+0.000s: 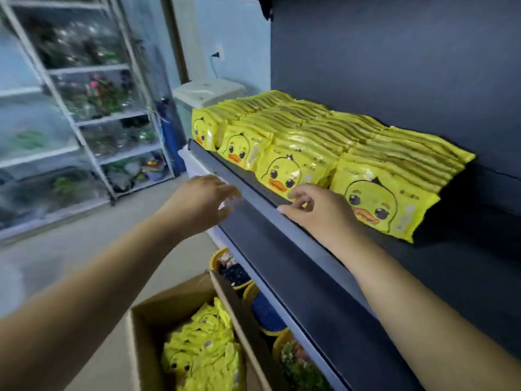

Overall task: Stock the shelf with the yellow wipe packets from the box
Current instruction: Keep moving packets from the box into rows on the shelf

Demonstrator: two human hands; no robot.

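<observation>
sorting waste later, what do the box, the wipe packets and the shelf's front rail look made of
Box: brown corrugated cardboard, matte, folded flap.
Wipe packets: glossy plastic film, judging by glare and crinkled seams.
Front rail: smooth grey strip with a soft sheen, probably painted metal or plastic.

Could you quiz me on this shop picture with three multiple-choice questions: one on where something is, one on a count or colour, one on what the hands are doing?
1. Where is the cardboard box?
A. on the shelf
B. on the floor below the shelf's front rail
C. in the person's arms

2. How many rows of yellow packets face the front of the shelf?
A. one
B. four
C. nine

3. What do the left hand and the right hand hold?
A. a packet each
B. the box
C. nothing

Answers:
1 B, the box sits low, beside the shelf unit, with packets inside.
2 B, four duck faces show side by side.
3 C, the fingers are loose; the right hand rests at the rail by a front packet and the left hovers in front of the rail.
</observation>
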